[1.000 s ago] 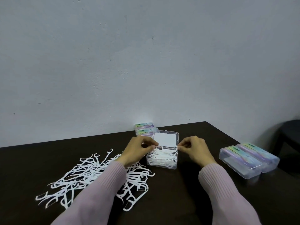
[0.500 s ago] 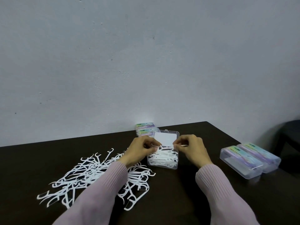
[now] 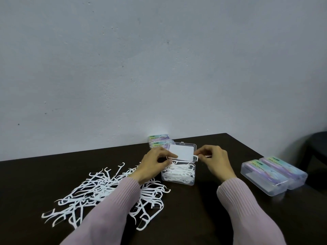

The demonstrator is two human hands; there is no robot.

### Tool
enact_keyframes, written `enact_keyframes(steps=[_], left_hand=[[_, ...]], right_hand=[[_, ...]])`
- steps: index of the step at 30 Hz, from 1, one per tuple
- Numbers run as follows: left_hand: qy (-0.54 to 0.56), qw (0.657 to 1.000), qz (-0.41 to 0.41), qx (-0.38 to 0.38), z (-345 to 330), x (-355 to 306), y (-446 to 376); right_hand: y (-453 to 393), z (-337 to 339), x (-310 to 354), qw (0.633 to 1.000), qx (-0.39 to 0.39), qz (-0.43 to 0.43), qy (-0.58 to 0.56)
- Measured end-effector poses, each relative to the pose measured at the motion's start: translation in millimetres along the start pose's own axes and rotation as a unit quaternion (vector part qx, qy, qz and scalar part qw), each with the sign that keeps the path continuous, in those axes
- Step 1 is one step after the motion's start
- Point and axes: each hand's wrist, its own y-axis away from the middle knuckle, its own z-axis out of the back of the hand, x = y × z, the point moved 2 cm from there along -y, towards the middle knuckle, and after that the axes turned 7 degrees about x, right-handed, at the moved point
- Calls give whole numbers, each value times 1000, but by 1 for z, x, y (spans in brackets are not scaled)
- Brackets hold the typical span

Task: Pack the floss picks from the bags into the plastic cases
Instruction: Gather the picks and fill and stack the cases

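A clear plastic case (image 3: 178, 179) stands open mid-table, filled with white floss picks, its lid (image 3: 182, 151) tilted up behind. My left hand (image 3: 154, 165) pinches a floss pick at the case's left rim. At the right rim, my right hand (image 3: 215, 160) pinches another floss pick (image 3: 196, 157) just above the case. A loose pile of white floss picks (image 3: 106, 190) lies on the dark table (image 3: 203, 214) to the left, partly under my left sleeve.
Two closed clear cases with colourful labels (image 3: 273, 175) sit side by side at the right. Two more labelled cases (image 3: 159, 140) are stacked against the wall behind the open case. A dark chair (image 3: 316, 147) stands off the table's right edge.
Both hands have lifted slightly from the case's contents toward its back rim, each still pinching a pick. The lid stays open.
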Motion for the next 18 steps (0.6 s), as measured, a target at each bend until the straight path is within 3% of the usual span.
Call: enact_keyframes(steps=[5, 12, 18], left_hand=[[-25, 1000, 0, -5, -1, -2, 1], [-30, 1000, -1, 0, -2, 0, 0], [77, 994, 41, -66, 4, 2, -1]], right_hand=[[1, -3, -2, 999, 28, -12, 34], [3, -6, 9, 999, 4, 45, 1], [6, -19, 18, 993, 67, 93, -12]])
